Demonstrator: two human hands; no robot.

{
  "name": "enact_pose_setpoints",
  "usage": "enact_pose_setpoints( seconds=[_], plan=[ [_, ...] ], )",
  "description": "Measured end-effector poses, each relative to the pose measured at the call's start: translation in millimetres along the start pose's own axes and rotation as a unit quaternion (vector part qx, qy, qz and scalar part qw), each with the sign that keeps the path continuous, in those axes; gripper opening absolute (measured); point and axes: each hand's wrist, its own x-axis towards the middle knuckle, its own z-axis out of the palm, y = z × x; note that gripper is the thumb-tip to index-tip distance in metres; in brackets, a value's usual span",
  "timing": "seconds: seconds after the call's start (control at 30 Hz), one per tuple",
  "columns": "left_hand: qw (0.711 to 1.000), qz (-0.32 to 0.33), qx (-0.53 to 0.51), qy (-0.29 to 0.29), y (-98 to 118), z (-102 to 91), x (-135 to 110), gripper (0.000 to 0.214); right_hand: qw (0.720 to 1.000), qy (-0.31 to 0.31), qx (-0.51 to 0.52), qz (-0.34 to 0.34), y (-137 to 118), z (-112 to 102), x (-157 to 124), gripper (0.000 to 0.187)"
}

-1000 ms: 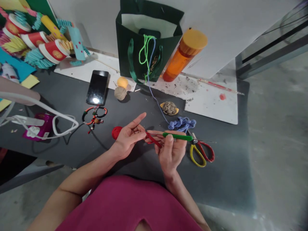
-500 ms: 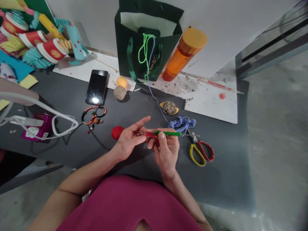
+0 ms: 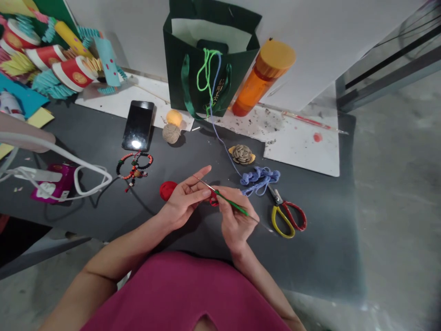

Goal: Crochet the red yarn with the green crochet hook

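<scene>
My right hand point(image 3: 237, 214) grips a crochet hook point(image 3: 231, 202) with a green handle, its thin metal tip slanting up to the left. Pinched in my left hand point(image 3: 186, 200) is a small piece of red yarn work point(image 3: 214, 199), partly hidden by the fingers of both hands. The hook's tip lies just above my left fingers. Beside my left hand rests a red yarn ball point(image 3: 167, 190) on the dark table. A blue-violet crocheted strip point(image 3: 261, 178) lies beyond my right hand, near scissors point(image 3: 287, 215) with one yellow and one red handle.
A dark green paper bag point(image 3: 210, 69) stands at the back beside an orange bottle point(image 3: 265, 76). A phone point(image 3: 138, 125), beaded bracelets point(image 3: 134, 168), small yarn balls point(image 3: 172, 133) and a yarn flower point(image 3: 242, 154) lie on the table. White cables point(image 3: 86, 156) cross at left.
The hook has tilted from nearly level to slanting, its handle end now lower right. My right hand has turned, and the red yarn work shows less between my hands.
</scene>
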Motion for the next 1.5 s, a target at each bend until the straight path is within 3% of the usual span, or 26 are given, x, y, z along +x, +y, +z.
enact_pose_setpoints(
  seconds=[0.13,0.33,0.53,0.63,0.77,0.93,1.5],
  plan=[
    [1.000,-0.016,-0.011,0.001,0.3,-2.3,0.7,0.060,0.993,0.035,0.019,0.108,-3.6,1.5,-1.8,0.007],
    [1.000,-0.005,-0.010,-0.001,2.2,-1.7,0.9,0.054,0.984,0.050,0.065,0.161,-4.6,0.7,2.3,0.013],
    [0.999,-0.024,-0.002,-0.025,2.8,-0.5,0.9,0.046,0.937,0.049,0.193,0.288,-2.2,0.8,9.6,0.023],
    [0.999,0.000,0.038,-0.016,0.5,0.4,-0.8,0.045,0.915,0.040,0.233,0.328,-4.2,3.9,9.4,0.028],
    [0.997,0.026,0.077,-0.014,-1.6,0.2,-2.8,0.053,0.911,0.038,0.234,0.338,-4.9,6.1,7.6,0.030],
    [0.996,0.034,0.078,-0.016,-0.7,-0.5,-3.2,0.045,0.906,0.072,0.237,0.342,-0.2,4.0,8.9,0.036],
    [0.994,0.040,0.099,-0.006,1.4,0.4,-2.9,0.046,0.895,0.057,0.251,0.365,-1.4,1.7,12.2,0.040]
  ],
)
